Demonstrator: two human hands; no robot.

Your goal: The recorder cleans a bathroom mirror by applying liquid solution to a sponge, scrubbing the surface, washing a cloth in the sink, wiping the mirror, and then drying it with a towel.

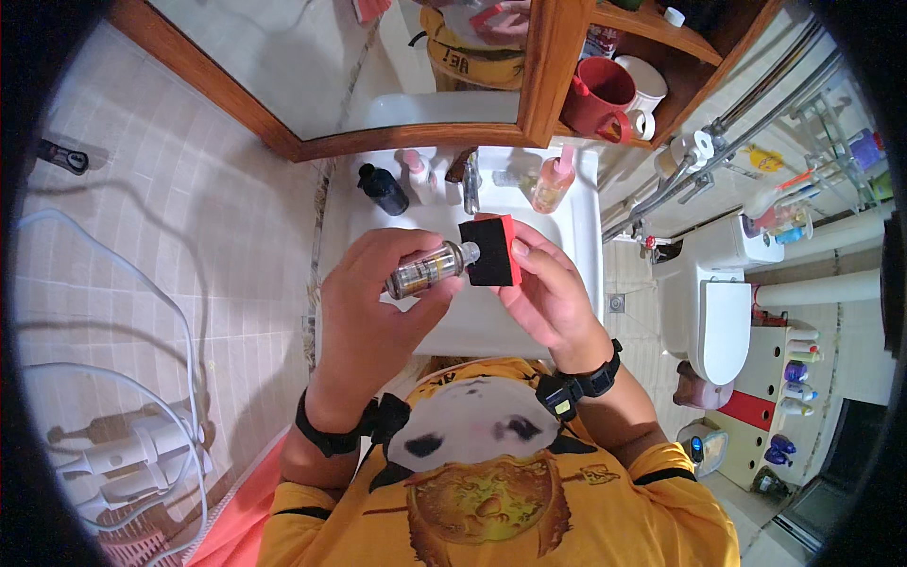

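My left hand (364, 293) is closed around a small clear bottle (423, 272) with a printed label. The bottle lies tilted, its pale tip pointing right. That tip meets the left edge of a sponge block (488, 255), black on one face and red on the other; I cannot tell whether they touch. My right hand (548, 288) grips the block by its red side, thumb near its edge and the black face showing. Both hands are above the white washbasin (453, 326). A black band is strapped on each wrist.
On the basin's back ledge stand a dark bottle (383, 190), a pink-capped bottle (419, 178), the tap (470, 184) and a pink pump bottle (554, 181). A wood-framed mirror (293, 140) and a shelf with a red mug (599, 97) overhang it. A toilet (723, 321) stands right.
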